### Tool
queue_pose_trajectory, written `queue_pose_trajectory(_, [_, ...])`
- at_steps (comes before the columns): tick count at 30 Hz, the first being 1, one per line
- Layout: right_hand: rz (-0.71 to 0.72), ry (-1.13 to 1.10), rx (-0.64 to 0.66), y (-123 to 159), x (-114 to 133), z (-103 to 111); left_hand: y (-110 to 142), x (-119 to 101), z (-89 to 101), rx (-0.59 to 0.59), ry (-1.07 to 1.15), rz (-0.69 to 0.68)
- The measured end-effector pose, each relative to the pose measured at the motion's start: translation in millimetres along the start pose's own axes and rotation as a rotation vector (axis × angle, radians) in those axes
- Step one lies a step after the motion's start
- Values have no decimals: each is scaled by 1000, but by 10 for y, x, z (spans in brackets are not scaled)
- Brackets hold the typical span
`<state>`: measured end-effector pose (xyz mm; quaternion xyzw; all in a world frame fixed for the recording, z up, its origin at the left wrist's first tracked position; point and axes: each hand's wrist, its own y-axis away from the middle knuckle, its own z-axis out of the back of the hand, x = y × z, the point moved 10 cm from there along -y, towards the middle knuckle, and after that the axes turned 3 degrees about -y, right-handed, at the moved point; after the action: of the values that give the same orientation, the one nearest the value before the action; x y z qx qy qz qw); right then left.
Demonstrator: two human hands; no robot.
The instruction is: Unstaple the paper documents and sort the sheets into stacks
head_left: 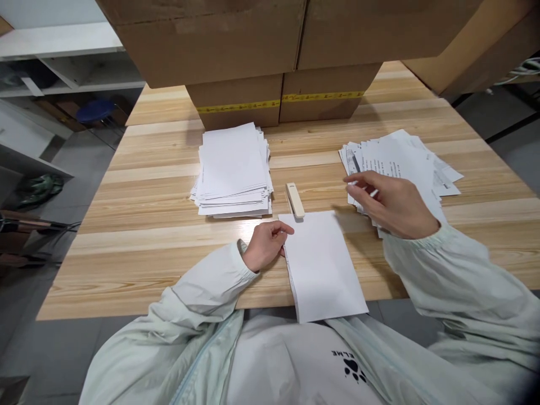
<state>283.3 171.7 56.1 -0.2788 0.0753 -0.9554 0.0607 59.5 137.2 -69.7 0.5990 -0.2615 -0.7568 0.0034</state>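
At the table's point(139, 247) near edge, a thin set of white sheets point(323, 264) lies in front of the person, its near end hanging over. Left hand point(266, 244) has the set's left edge near the far corner, fingers curled in a narrow grip. Right hand point(383, 199) is over the left side of the loose printed pile point(396, 157), thumb and forefinger slightly apart, nothing visible between them. Stapler point(295, 201) sits by the set's far edge; can't tell if they touch. To handle this well, I'd hold the left edge lightly so the layers don't slip, pull the whole set back onto the table, and lift from the fanned pile by one corner; sheets could drag each other. Neater stack point(232, 169) is at left, a bit uneven along its near side. Containers: cardboard boxes point(236, 45) stacked at the back, lower ones point(240, 112) with yellow tape across; contents not visible. Another large box point(476, 50) at right, same. White shelf point(84, 73) at far left has dark items in its openings, too unclear to name.
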Motion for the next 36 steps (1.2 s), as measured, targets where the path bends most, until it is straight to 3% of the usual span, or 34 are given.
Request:
queue_pose_trajectory(2, [94, -32, 47, -174, 233, -149, -25, -16, -72, 24, 35, 5])
queue_pose_trajectory(6, [222, -9, 128, -476, 546, -651, -83, -17, -196, 55, 125, 28])
queue_pose_trajectory(10, [202, 44, 131, -673, 607, -1081, -111, -8, -228, 44, 215, 59])
queue_pose_trajectory(15, [168, 62, 136, -715, 672, -1367, -113, -9, -229, 40, 257, 78])
queue_pose_trajectory(20, [126, 115, 160, -687, 697, -1460, -110, 2, -216, 28, 245, 91])
queue_pose_trajectory(25, [144, 154, 88, -653, 715, -1433, -118, 15, -225, 34, 247, 104])
queue_pose_trajectory(36, [285, 190, -25, -547, 803, -1389, -115, 25, -231, 35, 249, 94])
